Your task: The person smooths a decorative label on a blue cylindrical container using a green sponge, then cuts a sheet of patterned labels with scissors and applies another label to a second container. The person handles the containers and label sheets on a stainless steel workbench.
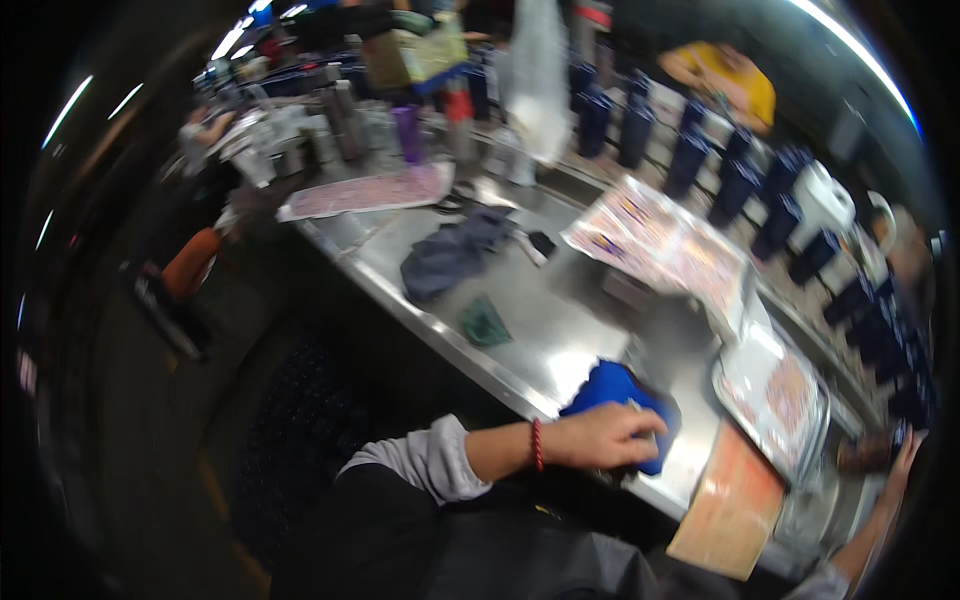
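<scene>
Blue and matte, the blue bottle (612, 392) lies at the near edge of the steel surface (560, 320), partly under the left hand (603, 437). That hand lies over the bottle's near side with fingers curled around it, thumb toward the top, a red bead bracelet (537, 444) at the wrist and a grey sleeve pushed up the forearm. The picture is blurred, so the exact shape is hard to read, but the colour matches the rows of dark blue bottles (735, 185) standing along the far side. I judge it rigid and fairly light if empty, with a coated skin that gives a fair grip; on polished metal a round body would roll or slide, so a wrap around the middle seems the safest hold.

The right hand (897, 470) reaches out at the lower right rim near a stack of printed sheets in clear sleeves (780, 395); whether it is spread or gripping I cannot tell.

Glossy patterned sheets (660, 240) lie on the far half of the surface, thin, flexible and slippery-looking. A flat orange sheet (735, 505) hangs over the near edge. A crumpled dark cloth (450, 255) and a small green rag (484, 322) rest in the middle, both soft and limp. A white plastic bag (537, 75) hangs at the back.
</scene>
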Demonstrator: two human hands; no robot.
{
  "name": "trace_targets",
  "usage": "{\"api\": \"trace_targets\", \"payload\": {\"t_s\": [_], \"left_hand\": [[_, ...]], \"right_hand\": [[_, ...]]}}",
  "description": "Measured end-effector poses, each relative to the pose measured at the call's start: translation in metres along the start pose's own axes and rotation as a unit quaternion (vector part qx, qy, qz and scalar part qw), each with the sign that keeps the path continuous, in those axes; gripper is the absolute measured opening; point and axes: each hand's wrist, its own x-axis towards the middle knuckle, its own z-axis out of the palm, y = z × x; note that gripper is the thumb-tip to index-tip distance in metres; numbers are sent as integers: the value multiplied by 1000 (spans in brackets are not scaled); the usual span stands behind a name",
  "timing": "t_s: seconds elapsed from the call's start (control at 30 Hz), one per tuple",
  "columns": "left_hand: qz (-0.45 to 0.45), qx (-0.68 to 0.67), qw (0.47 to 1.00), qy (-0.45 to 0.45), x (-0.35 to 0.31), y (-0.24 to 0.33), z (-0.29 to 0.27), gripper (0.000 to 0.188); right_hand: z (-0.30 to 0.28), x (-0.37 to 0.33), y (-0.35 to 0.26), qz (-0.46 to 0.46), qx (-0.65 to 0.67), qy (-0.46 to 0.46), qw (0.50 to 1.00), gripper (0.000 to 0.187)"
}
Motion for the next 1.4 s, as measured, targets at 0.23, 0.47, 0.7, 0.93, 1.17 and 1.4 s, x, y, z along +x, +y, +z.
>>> {"api": "trace_targets", "payload": {"t_s": [0.23, 0.47, 0.7, 0.93, 1.17, 1.4], "left_hand": [[29, -87, 993, -78, 83, 27, 20, 49], [69, -114, 988, -82, 227, 59, 106, 116], [91, -100, 988, -69, 324, 93, 147, 95], [271, 398, 868, -124, 413, 167, 195, 83], [333, 500, 764, -235, 443, 204, 259, 84], [357, 484, 748, -279, 448, 212, 288, 71]], "right_hand": [[3, -5, -36, 61, 258, 4, 964, 35], [31, -38, -70, 263, 567, -17, 780, 33], [93, -87, -54, 448, 773, 51, 447, 41], [128, -106, -74, 318, 910, 261, 54, 68], [111, -100, -65, 315, 866, 377, -86, 60], [104, -102, -40, 318, 861, 381, -108, 55]]}}
